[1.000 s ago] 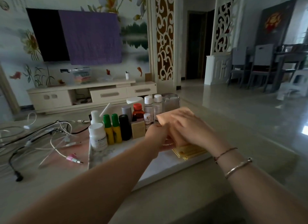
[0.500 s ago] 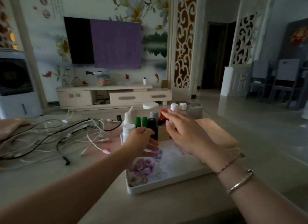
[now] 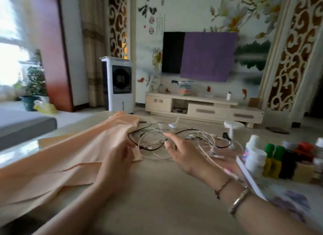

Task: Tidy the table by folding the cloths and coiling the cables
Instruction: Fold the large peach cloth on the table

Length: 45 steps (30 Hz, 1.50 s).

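While both hands hover at the middle of the frame, we judge the step in hand to be turning to the unfolded work. Our left hand rests on the edge of the peach cloth, which sprawls unfolded across the left of the desk; whether its fingers pinch the cloth we cannot tell. Our right hand has its fingers spread wide, holding nothing, just over the tangled cables at centre. Next we likely need to single out 1 cable from the tangle, or square the cloth's corners
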Tool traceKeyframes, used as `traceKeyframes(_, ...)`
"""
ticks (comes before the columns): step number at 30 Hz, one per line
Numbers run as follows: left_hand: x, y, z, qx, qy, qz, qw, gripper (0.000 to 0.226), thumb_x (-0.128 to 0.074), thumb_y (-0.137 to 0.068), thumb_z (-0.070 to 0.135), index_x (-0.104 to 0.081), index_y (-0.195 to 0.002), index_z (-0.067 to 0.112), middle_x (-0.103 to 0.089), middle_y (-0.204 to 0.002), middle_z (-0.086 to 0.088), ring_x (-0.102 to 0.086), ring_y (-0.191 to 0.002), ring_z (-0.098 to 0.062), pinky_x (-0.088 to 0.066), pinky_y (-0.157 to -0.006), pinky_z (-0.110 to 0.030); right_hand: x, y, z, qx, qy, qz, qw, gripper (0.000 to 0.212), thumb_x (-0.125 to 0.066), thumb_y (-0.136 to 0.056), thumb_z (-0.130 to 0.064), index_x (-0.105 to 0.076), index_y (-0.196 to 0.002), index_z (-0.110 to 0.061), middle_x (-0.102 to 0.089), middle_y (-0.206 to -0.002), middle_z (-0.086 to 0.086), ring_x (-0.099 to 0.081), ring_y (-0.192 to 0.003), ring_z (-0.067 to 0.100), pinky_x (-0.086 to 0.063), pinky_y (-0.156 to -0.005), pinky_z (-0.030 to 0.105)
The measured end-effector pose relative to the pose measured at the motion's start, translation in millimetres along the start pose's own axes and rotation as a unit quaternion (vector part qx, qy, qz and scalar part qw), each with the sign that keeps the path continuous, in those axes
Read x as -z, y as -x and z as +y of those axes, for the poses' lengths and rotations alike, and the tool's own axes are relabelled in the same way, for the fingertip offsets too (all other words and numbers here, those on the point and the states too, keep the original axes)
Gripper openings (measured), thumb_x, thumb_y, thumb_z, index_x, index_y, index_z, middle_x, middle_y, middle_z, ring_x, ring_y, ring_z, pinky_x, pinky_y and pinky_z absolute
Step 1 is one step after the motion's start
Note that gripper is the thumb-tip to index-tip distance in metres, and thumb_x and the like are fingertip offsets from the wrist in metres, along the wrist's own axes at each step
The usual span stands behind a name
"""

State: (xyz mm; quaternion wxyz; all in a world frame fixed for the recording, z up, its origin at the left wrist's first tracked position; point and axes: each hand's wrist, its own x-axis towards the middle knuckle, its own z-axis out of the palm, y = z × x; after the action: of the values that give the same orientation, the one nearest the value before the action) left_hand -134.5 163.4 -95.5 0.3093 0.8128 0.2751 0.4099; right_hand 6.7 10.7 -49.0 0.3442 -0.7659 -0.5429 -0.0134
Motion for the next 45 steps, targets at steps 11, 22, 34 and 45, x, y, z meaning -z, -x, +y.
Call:
traceKeyframes(11, 65.1, -21.8, -69.4, -0.014, -0.294, -0.109, 0.949, 0.061, -0.061, -0.070, 0.072, -0.060, -0.121, 0.038, -0.051, -0.132, 0.018, -0.035, -0.126, -0.016, -0.028, -0.104, -0.033, -110.9, -53.1, -37.4, 0.030, -0.095, 0.061, 0.993, 0.028, -0.051, -0.095, -0.014, -0.062, -0.121, -0.014, -0.064, -0.118, 0.000, -0.055, -0.108, 0.009, -0.038, -0.087, 0.012)
traceKeyframes(22, 49.9, -23.9, -13.1, 0.013, -0.078, 0.008, 0.997, 0.017, -0.061, -0.082, 0.014, -0.076, -0.081, 0.022, -0.072, -0.081, 0.002, -0.064, -0.077, -0.015, -0.052, -0.071, -0.032, -103.7, -37.1, -32.3, -0.019, -0.247, 0.003, 0.969, 0.039, -0.058, -0.093, -0.020, -0.053, -0.132, -0.023, -0.072, -0.094, 0.007, -0.066, -0.083, 0.016, -0.051, -0.077, 0.031)
traceKeyframes(34, 43.3, -26.0, -1.6, -0.026, -0.019, -0.022, 0.999, 0.022, -0.072, -0.078, 0.021, -0.072, -0.099, 0.028, -0.070, -0.096, 0.013, -0.063, -0.094, -0.005, -0.050, -0.085, -0.024, -83.3, -55.0, -30.6, -0.044, -0.294, 0.062, 0.953, 0.025, -0.047, -0.094, -0.037, -0.069, -0.103, -0.027, -0.071, -0.095, 0.003, -0.066, -0.090, 0.013, -0.052, -0.075, 0.027)
traceKeyframes(45, 32.6, -20.7, 7.8, 0.012, -0.140, -0.112, 0.984, 0.021, -0.068, -0.077, 0.031, -0.065, -0.097, 0.033, -0.066, -0.088, 0.018, -0.063, -0.081, -0.004, -0.056, -0.073, -0.027, 38.7, -108.1, 7.8, -0.065, 0.050, 0.193, 0.978, 0.067, -0.044, -0.082, 0.013, -0.044, -0.142, -0.016, -0.046, -0.081, -0.009, -0.041, -0.058, 0.003, -0.034, -0.045, 0.012)
